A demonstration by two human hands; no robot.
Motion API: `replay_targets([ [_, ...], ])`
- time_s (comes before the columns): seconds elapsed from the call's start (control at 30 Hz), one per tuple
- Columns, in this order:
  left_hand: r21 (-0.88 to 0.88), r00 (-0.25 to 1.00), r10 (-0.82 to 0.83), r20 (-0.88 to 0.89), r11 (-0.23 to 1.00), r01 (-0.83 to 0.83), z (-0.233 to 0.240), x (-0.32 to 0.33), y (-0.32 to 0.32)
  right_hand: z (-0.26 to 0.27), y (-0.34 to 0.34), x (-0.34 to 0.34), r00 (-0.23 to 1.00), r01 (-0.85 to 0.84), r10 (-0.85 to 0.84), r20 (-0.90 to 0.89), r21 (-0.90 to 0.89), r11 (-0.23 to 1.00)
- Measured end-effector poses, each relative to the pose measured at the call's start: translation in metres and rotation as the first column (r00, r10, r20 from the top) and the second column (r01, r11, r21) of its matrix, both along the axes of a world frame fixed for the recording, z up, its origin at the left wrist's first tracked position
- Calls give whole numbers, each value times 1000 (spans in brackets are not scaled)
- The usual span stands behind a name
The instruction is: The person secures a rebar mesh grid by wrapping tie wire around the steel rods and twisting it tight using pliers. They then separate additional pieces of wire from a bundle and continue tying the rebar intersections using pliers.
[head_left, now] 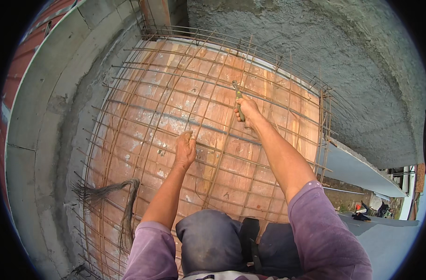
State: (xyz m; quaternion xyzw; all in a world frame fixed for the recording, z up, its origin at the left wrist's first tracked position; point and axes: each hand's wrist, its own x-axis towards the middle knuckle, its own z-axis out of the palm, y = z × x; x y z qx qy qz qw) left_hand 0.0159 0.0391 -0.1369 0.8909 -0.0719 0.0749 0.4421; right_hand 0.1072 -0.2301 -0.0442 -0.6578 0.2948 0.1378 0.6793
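My right hand (248, 107) grips a pair of pincers (238, 93) by the handles, the head pointing forward above a mesh of steel rebar (226, 133). My left hand (186, 148) is low over the mesh near a bar crossing, fingers drawn together. Whether it pinches a wire or a bar is too small to tell. Beneath the bars lies reddish plywood formwork (246, 150), spattered with grey mortar. A bundle of thin tie wire (130, 196), bent in the middle, rests across the bars to the left of my left arm.
A grey block wall (45, 115) curves along the left. Rough rendered wall (286, 31) rises at the far right. Rebar ends stick out along the left edge, and a tied rebar cage (276, 63) runs along the far edge. Beyond the right edge, lower ground (348, 199) shows.
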Motion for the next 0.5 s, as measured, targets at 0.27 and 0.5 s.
replay_targets([
  [0.27,-90,996,-83,-30,993,80,-27,-10,-15,-30,-4,48,982,181,-183,49,39,983],
  [0.5,-95,998,-61,-35,994,57,-27,-13,-7,-31,17,59,958,256,-276,72,208,944],
])
